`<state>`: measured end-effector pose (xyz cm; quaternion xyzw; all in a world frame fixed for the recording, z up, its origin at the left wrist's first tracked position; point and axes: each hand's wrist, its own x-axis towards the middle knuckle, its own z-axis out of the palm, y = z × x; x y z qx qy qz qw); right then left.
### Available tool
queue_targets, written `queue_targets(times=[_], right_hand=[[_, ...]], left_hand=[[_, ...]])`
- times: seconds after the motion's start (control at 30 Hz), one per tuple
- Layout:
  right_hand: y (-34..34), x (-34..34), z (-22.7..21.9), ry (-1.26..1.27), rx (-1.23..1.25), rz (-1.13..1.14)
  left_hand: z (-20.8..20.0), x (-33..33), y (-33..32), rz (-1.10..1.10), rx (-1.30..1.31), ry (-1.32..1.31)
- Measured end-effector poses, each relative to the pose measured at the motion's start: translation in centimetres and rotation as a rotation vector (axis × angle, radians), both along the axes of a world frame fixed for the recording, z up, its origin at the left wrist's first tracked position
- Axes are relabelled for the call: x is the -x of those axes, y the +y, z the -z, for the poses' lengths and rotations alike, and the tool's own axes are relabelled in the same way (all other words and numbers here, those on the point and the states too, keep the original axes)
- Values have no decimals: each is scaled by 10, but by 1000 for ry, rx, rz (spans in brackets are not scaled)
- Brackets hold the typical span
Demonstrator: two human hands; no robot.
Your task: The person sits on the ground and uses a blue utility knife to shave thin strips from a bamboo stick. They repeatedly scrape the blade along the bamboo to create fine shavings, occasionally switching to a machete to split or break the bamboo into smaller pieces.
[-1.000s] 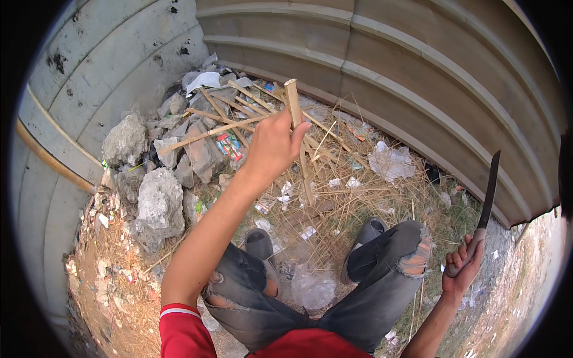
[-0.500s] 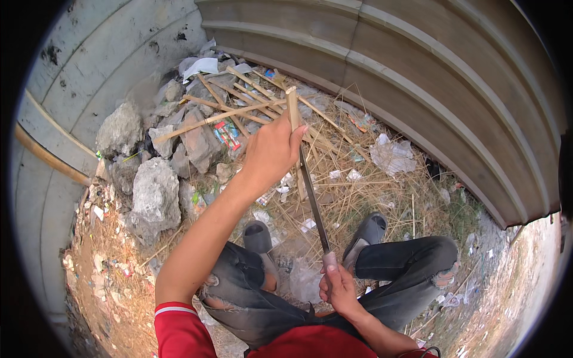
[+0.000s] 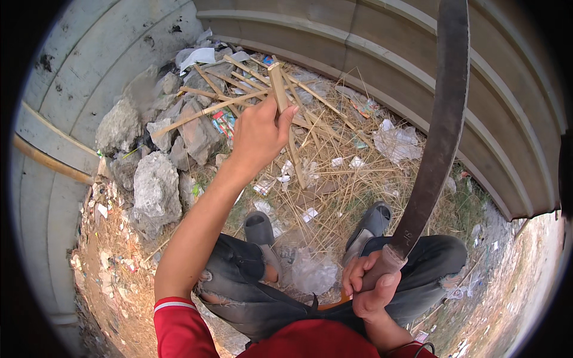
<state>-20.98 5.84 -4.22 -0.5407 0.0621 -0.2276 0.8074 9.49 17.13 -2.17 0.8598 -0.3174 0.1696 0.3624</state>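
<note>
My left hand (image 3: 261,130) is closed around the upper part of a pale split bamboo strip (image 3: 279,83). The strip stands nearly upright, its lower end down at the littered ground between my feet. In my right hand (image 3: 373,285), closed round the handle, is a machete (image 3: 433,131) with a long dark curved blade. The blade points up and away on the right, raised well apart from the strip. Beyond my left hand, several more bamboo strips (image 3: 239,80) lie crossed in a loose pile.
Broken concrete lumps (image 3: 156,188) heap up on the left. A corrugated metal sheet (image 3: 382,53) closes off the far right, and a grey wall (image 3: 89,71) stands at left. Dry straw (image 3: 334,179), paper scraps and a crumpled plastic bag (image 3: 313,271) cover the ground near my sandals (image 3: 258,228).
The machete has swung up and right, away from the strip, its blade now high and close to the camera. My left hand still grips the strip, slightly farther left.
</note>
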Motion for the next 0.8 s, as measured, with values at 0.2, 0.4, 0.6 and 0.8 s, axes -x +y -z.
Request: queue_targets(times=[0.2, 0.4, 0.6, 0.8], right_hand=[[11, 23, 75, 723, -6, -279], [-35, 5, 48, 666, -1136, -545], [-16, -12, 2, 400, -448, -251], [34, 6, 84, 518, 149, -90]], left_hand=[[-2, 5, -5, -53, 4, 37], [7, -6, 9, -33, 72, 33], [10, -22, 25, -88, 95, 92], [12, -23, 16, -56, 117, 73]])
